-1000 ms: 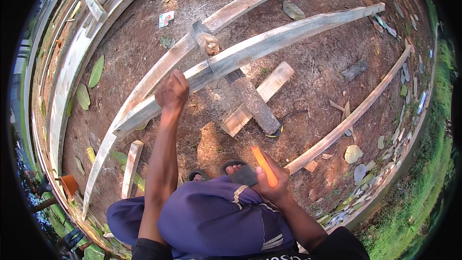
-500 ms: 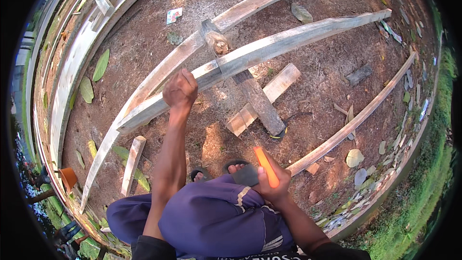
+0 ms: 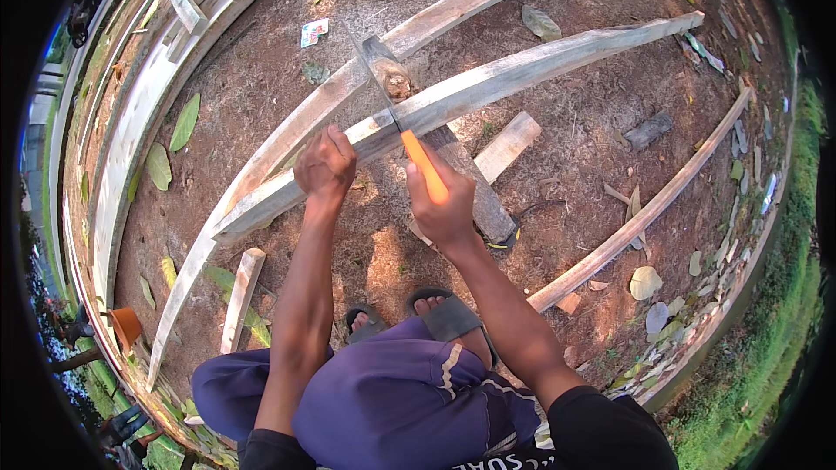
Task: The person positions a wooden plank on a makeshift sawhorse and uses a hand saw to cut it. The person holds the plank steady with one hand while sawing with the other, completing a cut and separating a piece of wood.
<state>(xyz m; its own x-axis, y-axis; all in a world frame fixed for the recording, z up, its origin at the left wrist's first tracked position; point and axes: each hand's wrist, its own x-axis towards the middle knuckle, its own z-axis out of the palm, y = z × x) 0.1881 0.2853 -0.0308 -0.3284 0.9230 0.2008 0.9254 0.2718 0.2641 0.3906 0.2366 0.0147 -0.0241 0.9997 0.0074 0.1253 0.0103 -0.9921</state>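
**Wooden plank held and sawn on bare ground**

The wooden plank (image 3: 488, 87) lay across a thick support block (image 3: 475, 187) on the brown dirt ground (image 3: 592, 148), running from the lower left up to the upper right. At the far left, green leaves (image 3: 185, 122) lay near a pale concrete edge (image 3: 131, 148). The left hand (image 3: 326, 165) pressed down on the plank, fingers closed over its edge. Just to the right, the right hand (image 3: 444, 200) was clamped around the orange handle of a hand saw (image 3: 392, 96), whose blade crossed the plank. Further right, a thin wooden strip (image 3: 653, 200) lay on the ground.
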